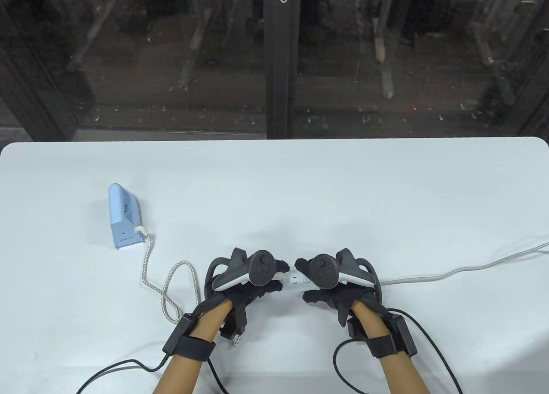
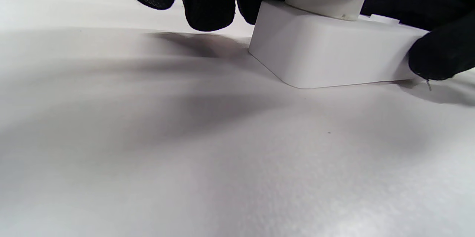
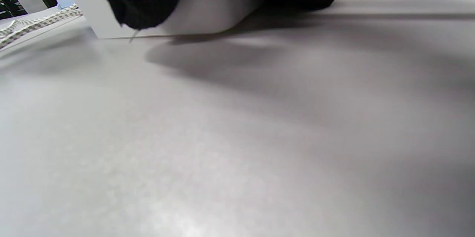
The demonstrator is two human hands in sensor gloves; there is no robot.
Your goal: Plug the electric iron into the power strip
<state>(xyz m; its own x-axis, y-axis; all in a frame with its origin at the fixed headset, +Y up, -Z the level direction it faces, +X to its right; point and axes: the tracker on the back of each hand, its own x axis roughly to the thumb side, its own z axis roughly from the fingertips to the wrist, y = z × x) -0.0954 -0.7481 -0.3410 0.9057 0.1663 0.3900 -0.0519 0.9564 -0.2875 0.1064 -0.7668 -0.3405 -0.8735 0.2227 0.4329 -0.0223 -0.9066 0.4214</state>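
On the white surface (image 1: 300, 188), the left hand (image 1: 244, 282) has its fingers (image 2: 207, 3) clamped on the plug (image 2: 323, 3) seated on the power strip (image 2: 326, 58), which the right hand (image 1: 334, 286) grips from its other end, the blue iron (image 1: 124, 216) well left of both.

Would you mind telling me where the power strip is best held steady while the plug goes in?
Grip the power strip by its long side walls, from above at the cable end: it lies flat and low, and the plug occupies its top near the left hand.
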